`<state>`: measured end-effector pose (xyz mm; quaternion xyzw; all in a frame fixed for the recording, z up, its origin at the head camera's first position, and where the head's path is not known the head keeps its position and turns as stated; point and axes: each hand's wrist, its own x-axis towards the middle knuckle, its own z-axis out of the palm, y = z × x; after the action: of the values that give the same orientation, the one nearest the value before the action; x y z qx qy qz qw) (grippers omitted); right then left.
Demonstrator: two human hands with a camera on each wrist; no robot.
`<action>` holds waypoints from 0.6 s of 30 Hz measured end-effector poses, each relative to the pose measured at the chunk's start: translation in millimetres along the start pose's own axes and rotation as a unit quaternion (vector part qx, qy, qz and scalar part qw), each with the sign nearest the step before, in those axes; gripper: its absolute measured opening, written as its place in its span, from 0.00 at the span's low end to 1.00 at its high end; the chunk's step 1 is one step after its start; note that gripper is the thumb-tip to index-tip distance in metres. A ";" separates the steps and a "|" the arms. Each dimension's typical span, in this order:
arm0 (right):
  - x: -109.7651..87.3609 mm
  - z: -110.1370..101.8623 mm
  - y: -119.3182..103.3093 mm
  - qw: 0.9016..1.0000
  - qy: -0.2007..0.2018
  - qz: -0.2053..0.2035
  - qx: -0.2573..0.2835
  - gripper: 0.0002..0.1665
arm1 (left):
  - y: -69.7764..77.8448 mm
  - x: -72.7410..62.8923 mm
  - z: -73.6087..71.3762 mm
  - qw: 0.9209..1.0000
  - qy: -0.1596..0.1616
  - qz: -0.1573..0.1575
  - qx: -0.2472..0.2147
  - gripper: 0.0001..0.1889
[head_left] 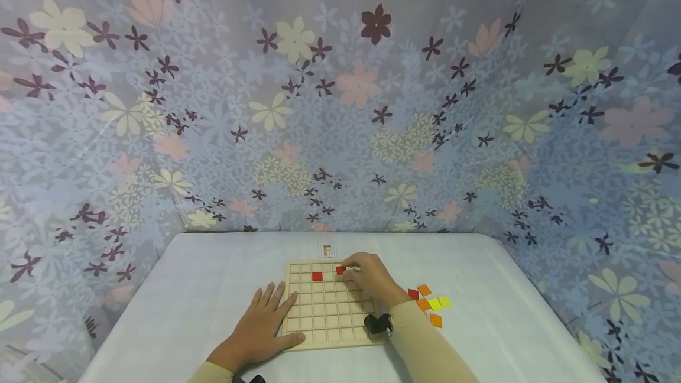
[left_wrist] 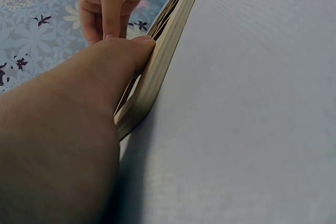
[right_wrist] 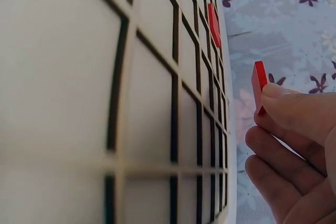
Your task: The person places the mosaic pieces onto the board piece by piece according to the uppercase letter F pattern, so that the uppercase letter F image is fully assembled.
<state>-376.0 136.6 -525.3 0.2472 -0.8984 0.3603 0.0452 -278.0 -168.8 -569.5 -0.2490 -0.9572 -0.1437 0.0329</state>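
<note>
Fingers of our right hand [head_left: 375,280] pinch red tile [right_wrist: 258,85] over twelve-o'clock side of gridded board [head_left: 331,308]; our left hand [head_left: 259,322], fingers wide, touches nine-o'clock edge.

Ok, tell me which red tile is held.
The red tile pinched by the right hand; of the others visible, one sits in the board, one among loose tiles.

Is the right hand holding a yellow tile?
No, the right hand pinches a red tile.
</note>
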 end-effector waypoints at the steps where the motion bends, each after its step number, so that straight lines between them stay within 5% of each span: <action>1: 2.0 2.1 -0.8 1.000 -0.006 0.002 0.001 0.12 | 0.4 -0.3 -0.5 1.000 -0.002 0.000 0.001 0.52; 18: 17.4 25.3 -13.4 0.999 -0.029 -0.001 -0.032 0.08 | -0.1 -1.7 0.3 1.000 0.010 0.005 0.001 0.51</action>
<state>-382.4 104.2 -531.0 0.2567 -0.9103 0.3237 0.0271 -276.5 -169.6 -570.0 -0.2523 -0.9557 -0.1455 0.0429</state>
